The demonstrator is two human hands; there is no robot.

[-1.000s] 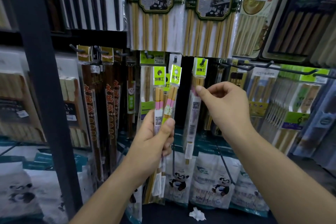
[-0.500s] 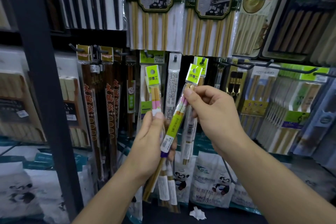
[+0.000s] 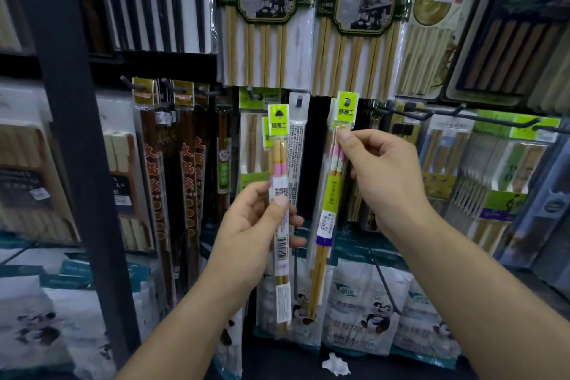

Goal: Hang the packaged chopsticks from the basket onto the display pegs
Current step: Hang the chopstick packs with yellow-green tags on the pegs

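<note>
My left hand (image 3: 257,225) grips a small bunch of packaged chopsticks (image 3: 279,148) upright, their lime-green header cards at the top. My right hand (image 3: 382,176) pinches a single chopstick pack (image 3: 328,200) just under its green header (image 3: 347,108) and holds it up at the level of the display pegs. A peg (image 3: 298,101) with one clear pack hanging on it sits between the two hands. The basket is out of view.
A dark upright post (image 3: 71,133) stands at the left. Large chopstick packs (image 3: 357,9) hang in the row above. Long empty hooks (image 3: 438,112) stick out at the right. Panda-printed bags (image 3: 364,311) and a scrap of crumpled paper (image 3: 336,364) lie below.
My right hand has pulled one pack out of the bunch in my left hand, swung it upright and lifted it towards the peg row. The left hand has turned its bunch slightly.
</note>
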